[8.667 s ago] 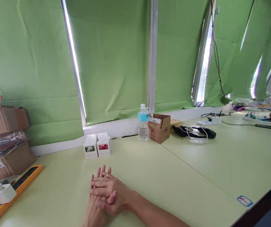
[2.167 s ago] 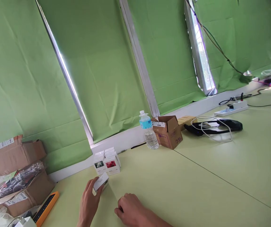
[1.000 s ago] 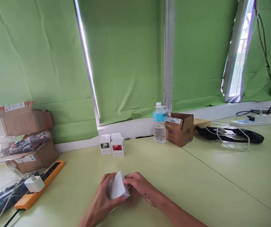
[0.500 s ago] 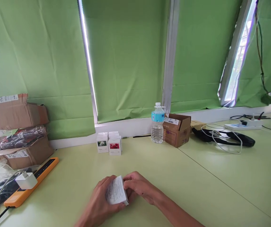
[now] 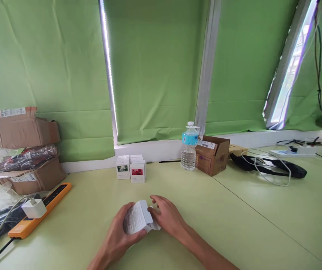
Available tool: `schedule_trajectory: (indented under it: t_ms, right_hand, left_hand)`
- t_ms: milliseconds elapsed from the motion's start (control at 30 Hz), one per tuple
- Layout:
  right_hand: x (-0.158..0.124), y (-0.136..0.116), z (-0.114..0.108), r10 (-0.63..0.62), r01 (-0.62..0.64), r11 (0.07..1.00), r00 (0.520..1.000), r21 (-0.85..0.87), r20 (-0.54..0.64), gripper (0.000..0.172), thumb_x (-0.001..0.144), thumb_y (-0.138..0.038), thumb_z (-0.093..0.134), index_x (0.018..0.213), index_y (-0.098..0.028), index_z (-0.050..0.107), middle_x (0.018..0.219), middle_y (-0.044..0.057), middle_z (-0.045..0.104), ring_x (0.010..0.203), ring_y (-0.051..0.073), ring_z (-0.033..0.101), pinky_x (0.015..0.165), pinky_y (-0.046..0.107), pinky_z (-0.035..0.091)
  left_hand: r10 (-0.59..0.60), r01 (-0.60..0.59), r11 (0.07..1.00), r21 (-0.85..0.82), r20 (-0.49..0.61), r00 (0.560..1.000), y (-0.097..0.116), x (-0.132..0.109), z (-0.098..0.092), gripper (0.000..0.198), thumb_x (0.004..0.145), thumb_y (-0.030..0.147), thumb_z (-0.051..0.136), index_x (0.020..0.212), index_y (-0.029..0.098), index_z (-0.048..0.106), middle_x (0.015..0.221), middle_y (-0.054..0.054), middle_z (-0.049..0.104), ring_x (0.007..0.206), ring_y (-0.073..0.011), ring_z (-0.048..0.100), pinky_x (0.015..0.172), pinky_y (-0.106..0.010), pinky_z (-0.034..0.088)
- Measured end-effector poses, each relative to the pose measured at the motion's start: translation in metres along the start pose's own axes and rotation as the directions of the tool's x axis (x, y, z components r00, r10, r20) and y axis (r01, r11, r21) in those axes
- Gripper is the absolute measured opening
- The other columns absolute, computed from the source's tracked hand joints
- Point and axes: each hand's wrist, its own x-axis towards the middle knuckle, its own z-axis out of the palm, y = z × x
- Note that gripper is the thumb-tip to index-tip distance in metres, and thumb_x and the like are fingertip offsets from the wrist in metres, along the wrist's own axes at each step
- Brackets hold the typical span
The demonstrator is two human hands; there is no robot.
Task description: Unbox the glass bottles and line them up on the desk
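Note:
A small white box [image 5: 135, 220] with lines of fine print on its side is tilted in my left hand [image 5: 117, 230], whose fingers and thumb wrap round it. The right end of the box has come open, and white flaps [image 5: 154, 225] stick out there. My right hand [image 5: 168, 217] is at that open end, its thumb against or just beside a flap and its upper fingers stretched out and apart. Its lower fingers are hidden. Further back on the table stand several small white boxes [image 5: 137, 177] in two rows, the front ones with flower pictures.
A water bottle [image 5: 188, 152] and a brown carton [image 5: 211, 155] stand by the window ledge. Black headgear [image 5: 270, 167] with a white cable lies to the right. At left are an orange power strip [image 5: 44, 210], a white charger [image 5: 34, 208] and stacked cardboard boxes [image 5: 27, 131].
The end of the white box has opened and its flaps now stick out. My right hand has shifted slightly up and right, with its fingers spreading. The camera view has turned slightly left.

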Motion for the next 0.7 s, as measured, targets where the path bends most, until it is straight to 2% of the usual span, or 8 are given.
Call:
schedule_trajectory:
  t_ms: [67, 200, 300, 433, 567, 700]
  right_hand:
    - [-0.004, -0.007, 0.0, -0.096, 0.092, 0.994, 0.993, -0.062, -0.073, 0.032, 0.082, -0.023, 0.055, 0.113, -0.019, 0.062, 0.113, 0.01, 0.062, 0.109, 0.026, 0.053, 0.092, 0.034, 0.04]
    - [-0.014, -0.023, -0.001, -0.258, 0.254, 0.966, 0.951, -0.047, -0.17, 0.02, 0.074, -0.009, 0.054, 0.085, -0.02, 0.066, 0.093, 0.005, 0.062, 0.093, 0.022, 0.055, 0.085, 0.032, 0.042]
    - [-0.018, -0.028, 0.0, -0.32, 0.332, 0.94, 0.937, 0.077, -0.138, 0.017, 0.075, -0.009, 0.054, 0.081, -0.02, 0.065, 0.087, 0.004, 0.062, 0.082, 0.019, 0.055, 0.077, 0.029, 0.043]
    - [-0.014, -0.025, 0.0, -0.217, 0.215, 0.933, 0.976, 0.289, -0.026, 0.014, 0.079, -0.019, 0.054, 0.079, -0.018, 0.067, 0.077, 0.003, 0.062, 0.062, 0.014, 0.051, 0.057, 0.024, 0.039]
    - [-0.008, -0.021, -0.005, -0.117, 0.08, 0.91, 0.991, 0.408, 0.067, 0.022, 0.082, -0.029, 0.053, 0.076, -0.016, 0.069, 0.069, 0.002, 0.062, 0.062, 0.014, 0.051, 0.056, 0.023, 0.038]
    - [-0.003, -0.014, -0.015, -0.057, -0.021, 0.898, 0.985, 0.439, 0.163, 0.021, 0.078, -0.03, 0.056, 0.076, -0.014, 0.069, 0.065, 0.001, 0.06, 0.061, 0.014, 0.051, 0.057, 0.023, 0.038]
  left_hand:
    - [0.01, -0.01, 1.0, 0.01, 0.0, 1.0, 0.001, 0.0, 0.001, 0.055, 0.072, 0.037, 0.071, 0.121, 0.024, 0.051, 0.114, -0.004, 0.063, 0.097, -0.0233, 0.06, 0.082, -0.033, 0.049]
    - [0.042, -0.042, 0.999, 0.027, -0.002, 0.999, 0.003, 0.001, 0.002, 0.054, 0.071, 0.034, 0.072, 0.12, 0.024, 0.052, 0.113, -0.004, 0.064, 0.097, -0.0235, 0.061, 0.083, -0.032, 0.049]
    - [0.051, -0.051, 0.999, 0.019, -0.002, 0.999, 0.006, 0.001, 0.001, 0.054, 0.072, 0.032, 0.071, 0.121, 0.023, 0.051, 0.111, -0.004, 0.065, 0.096, -0.0234, 0.062, 0.084, -0.032, 0.049]
    - [0.046, -0.046, 0.999, 0.011, -0.013, 0.999, 0.009, 0.0, 0.0, 0.053, 0.071, 0.034, 0.071, 0.12, 0.022, 0.053, 0.11, -0.005, 0.065, 0.095, -0.0242, 0.062, 0.082, -0.032, 0.05]
    - [0.038, -0.037, 0.999, 0.017, -0.03, 0.999, 0.008, -0.001, 0.001, 0.055, 0.069, 0.039, 0.072, 0.119, 0.022, 0.054, 0.11, -0.006, 0.066, 0.093, -0.0252, 0.062, 0.08, -0.032, 0.051]
    - [0.037, -0.037, 0.999, -0.001, -0.049, 0.998, 0.004, -0.001, 0.002, 0.057, 0.068, 0.04, 0.072, 0.119, 0.02, 0.055, 0.111, -0.008, 0.065, 0.095, -0.0267, 0.062, 0.081, -0.033, 0.051]
